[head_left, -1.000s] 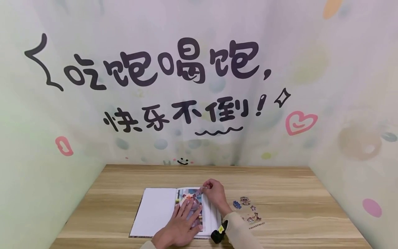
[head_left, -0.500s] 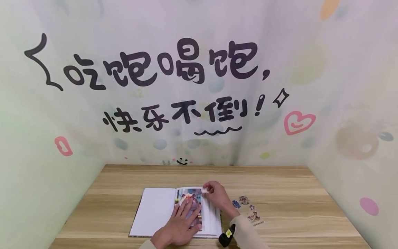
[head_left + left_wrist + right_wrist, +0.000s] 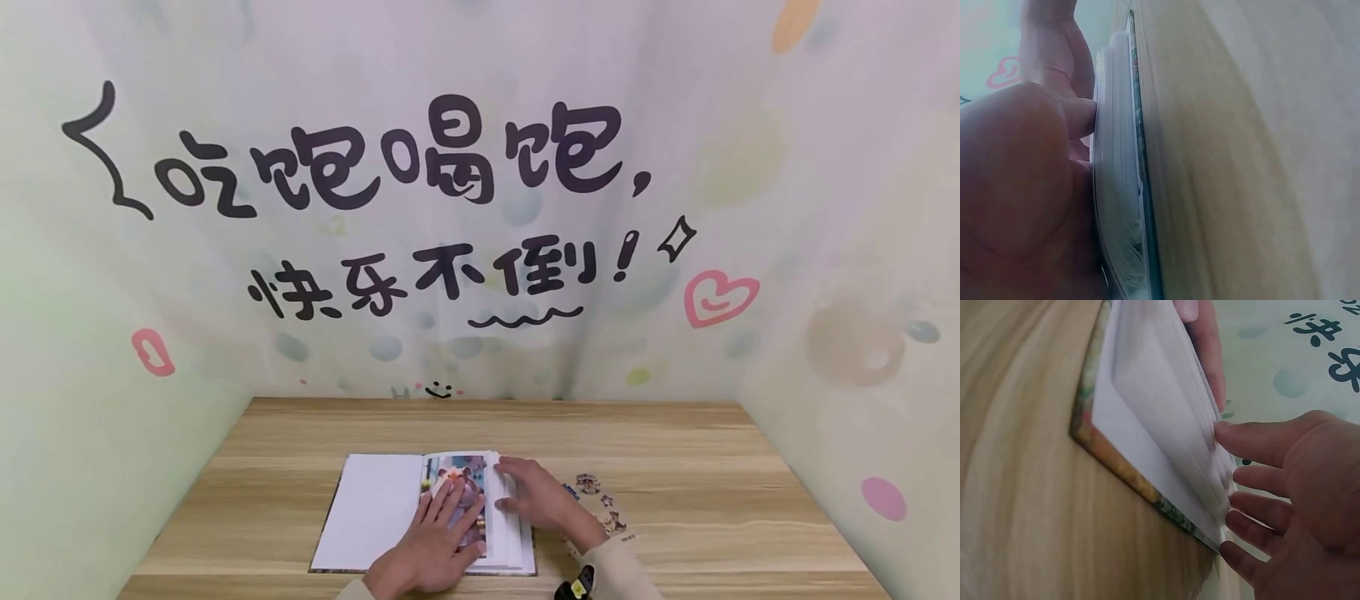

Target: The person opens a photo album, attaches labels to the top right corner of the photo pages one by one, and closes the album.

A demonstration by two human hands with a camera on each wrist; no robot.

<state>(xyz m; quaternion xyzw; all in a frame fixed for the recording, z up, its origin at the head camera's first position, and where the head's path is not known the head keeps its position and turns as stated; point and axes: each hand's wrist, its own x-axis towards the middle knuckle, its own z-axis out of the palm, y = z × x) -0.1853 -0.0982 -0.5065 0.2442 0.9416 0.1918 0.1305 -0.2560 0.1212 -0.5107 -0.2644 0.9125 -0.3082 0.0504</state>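
Touching the free page edges of an open, white-paged hardcover book with patterned covers [image 3: 390,508], from the right.

Lies left of centre on the pale-brown wood-grain counter [image 3: 300,433], well in from the far edge, with the pages' long axis running from far edge toward near side. Extends leftward from the bare right-hand grip [image 3: 542,497], the nearer one to the free edges; meets it there with fingers apart, nothing clamped between. Presses the bare left-hand grip [image 3: 431,546] flat, fingers spread, over a tall colour picture of a round-eared animal [image 3: 468,490]. Hinges mostly, as a judgement, on that right-side contact, crosswise to the long edge. Shows small, flat, multicoloured printed figures [image 3: 588,483] toward the counter's right edge.
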